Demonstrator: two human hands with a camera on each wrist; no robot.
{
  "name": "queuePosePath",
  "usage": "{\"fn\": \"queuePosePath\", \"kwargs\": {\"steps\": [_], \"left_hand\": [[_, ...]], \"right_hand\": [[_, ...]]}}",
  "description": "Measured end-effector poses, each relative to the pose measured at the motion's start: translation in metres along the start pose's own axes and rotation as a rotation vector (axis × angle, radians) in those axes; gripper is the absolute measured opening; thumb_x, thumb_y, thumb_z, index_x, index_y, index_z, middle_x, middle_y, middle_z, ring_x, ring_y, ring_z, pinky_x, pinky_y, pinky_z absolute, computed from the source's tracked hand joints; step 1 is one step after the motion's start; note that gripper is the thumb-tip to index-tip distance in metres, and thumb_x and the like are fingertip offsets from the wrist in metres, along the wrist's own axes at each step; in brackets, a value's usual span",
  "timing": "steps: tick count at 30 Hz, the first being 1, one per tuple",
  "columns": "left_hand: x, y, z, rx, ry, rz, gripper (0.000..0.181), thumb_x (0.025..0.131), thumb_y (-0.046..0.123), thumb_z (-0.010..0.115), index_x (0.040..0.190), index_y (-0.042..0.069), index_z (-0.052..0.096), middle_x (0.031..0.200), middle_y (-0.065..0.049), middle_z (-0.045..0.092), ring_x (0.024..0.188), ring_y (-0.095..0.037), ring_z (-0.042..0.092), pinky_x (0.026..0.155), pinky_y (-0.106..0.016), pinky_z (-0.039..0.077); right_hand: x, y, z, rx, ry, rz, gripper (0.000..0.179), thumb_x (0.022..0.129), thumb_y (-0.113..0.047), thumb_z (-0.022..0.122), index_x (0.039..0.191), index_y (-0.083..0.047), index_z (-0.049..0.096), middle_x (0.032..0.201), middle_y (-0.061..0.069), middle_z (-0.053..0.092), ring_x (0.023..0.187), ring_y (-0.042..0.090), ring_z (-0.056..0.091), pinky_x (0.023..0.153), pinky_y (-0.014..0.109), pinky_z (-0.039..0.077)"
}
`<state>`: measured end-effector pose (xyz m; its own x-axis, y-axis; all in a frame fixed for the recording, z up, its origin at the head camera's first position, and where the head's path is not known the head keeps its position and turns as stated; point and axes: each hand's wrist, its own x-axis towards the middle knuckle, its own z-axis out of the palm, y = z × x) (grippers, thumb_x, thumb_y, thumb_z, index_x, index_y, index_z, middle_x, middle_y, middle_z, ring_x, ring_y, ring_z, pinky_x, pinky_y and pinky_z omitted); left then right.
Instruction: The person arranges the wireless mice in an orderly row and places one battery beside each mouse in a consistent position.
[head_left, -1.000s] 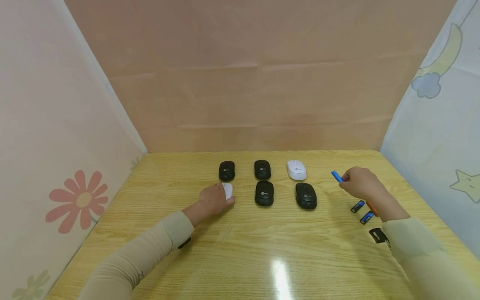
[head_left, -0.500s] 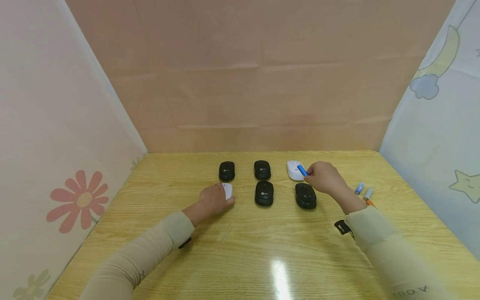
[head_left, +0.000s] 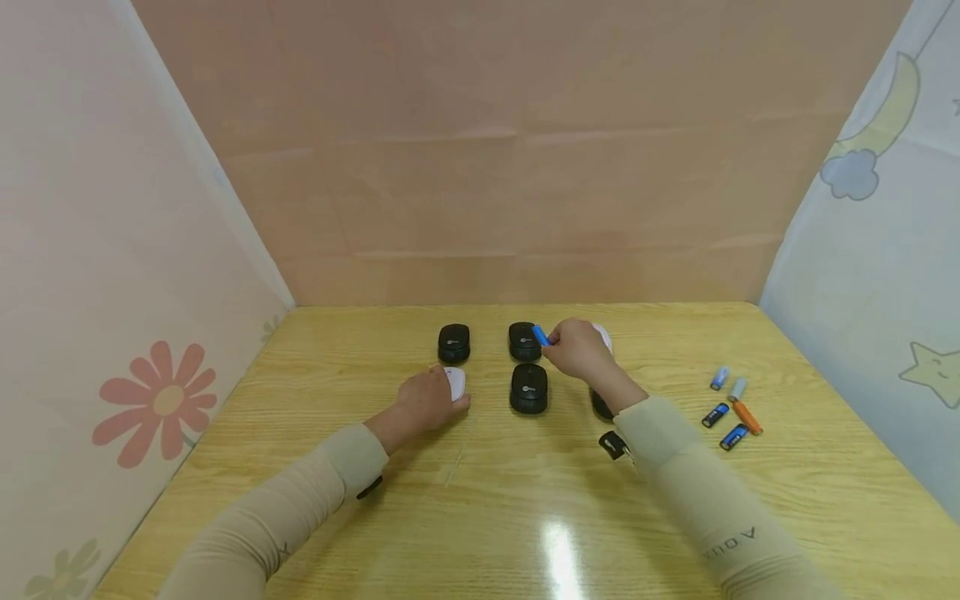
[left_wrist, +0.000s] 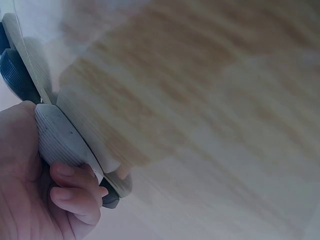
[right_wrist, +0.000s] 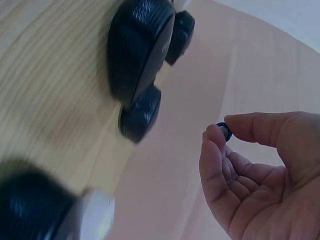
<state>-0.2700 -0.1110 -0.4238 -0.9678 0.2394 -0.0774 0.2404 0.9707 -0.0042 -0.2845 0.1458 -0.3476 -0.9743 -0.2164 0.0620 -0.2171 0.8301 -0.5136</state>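
My left hand point(head_left: 427, 398) grips a white computer mouse point(head_left: 456, 382) at the left of the front row; its ribbed side point(left_wrist: 62, 135) shows between thumb and fingers in the left wrist view. My right hand point(head_left: 581, 348) pinches a blue battery point(head_left: 541, 335) between thumb and fingertips, held above the table. In the head view the battery overlaps the back middle black mouse point(head_left: 522, 343). The battery's round end point(right_wrist: 225, 131) faces the right wrist camera. Behind the right hand and forearm, a second white mouse point(head_left: 603, 335) and a black mouse point(head_left: 602, 407) are partly hidden.
Another black mouse point(head_left: 529, 388) sits in the front middle, and one more black mouse point(head_left: 453, 342) at back left. On the table's right lie several batteries, among them a dark blue one point(head_left: 734, 436), an orange one point(head_left: 747, 418) and a grey one point(head_left: 738, 388).
My right hand has carried the blue battery leftward from the right side, past the white mouse to near the back middle black mouse. My left hand has stayed on its white mouse.
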Motion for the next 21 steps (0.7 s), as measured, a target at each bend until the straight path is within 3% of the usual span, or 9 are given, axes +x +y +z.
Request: {"fn": "queuePosePath", "kwargs": {"steps": [4,13,17,21], "left_hand": [[0.000,0.000,0.002,0.004,0.011,-0.006,0.077,0.093,0.059,0.045,0.117,-0.014,0.050,0.069,-0.010,0.051,0.053,-0.019,0.052,0.047,-0.032,0.045],[-0.001,-0.001,0.001,-0.016,0.014,-0.019,0.075,0.092,0.059,0.047,0.114,-0.013,0.051,0.069,-0.011,0.052,0.053,-0.019,0.053,0.047,-0.032,0.044],[-0.002,-0.002,0.002,-0.028,-0.003,-0.031,0.077,0.091,0.059,0.047,0.116,-0.013,0.051,0.074,-0.011,0.053,0.056,-0.019,0.053,0.048,-0.032,0.045],[-0.004,-0.002,0.002,-0.038,-0.001,-0.037,0.076,0.091,0.059,0.046,0.116,-0.013,0.050,0.073,-0.011,0.053,0.056,-0.020,0.054,0.049,-0.033,0.045]], "right_hand": [[0.010,-0.011,0.011,0.032,-0.020,0.022,0.041,0.090,-0.013,0.062,0.053,-0.014,0.043,0.048,-0.004,0.033,0.043,0.010,0.029,0.045,0.025,0.025],[0.032,-0.031,0.036,0.072,-0.038,0.072,0.045,0.085,-0.005,0.057,0.045,-0.016,0.038,0.044,-0.005,0.027,0.040,0.008,0.019,0.043,0.023,0.021],[0.039,-0.039,0.046,0.077,-0.046,0.109,0.044,0.084,-0.005,0.056,0.045,-0.015,0.039,0.044,-0.004,0.031,0.040,0.009,0.021,0.043,0.024,0.023],[0.042,-0.049,0.051,0.070,-0.057,0.143,0.040,0.087,-0.009,0.059,0.050,-0.012,0.045,0.047,-0.001,0.043,0.041,0.012,0.034,0.045,0.024,0.031]]}}
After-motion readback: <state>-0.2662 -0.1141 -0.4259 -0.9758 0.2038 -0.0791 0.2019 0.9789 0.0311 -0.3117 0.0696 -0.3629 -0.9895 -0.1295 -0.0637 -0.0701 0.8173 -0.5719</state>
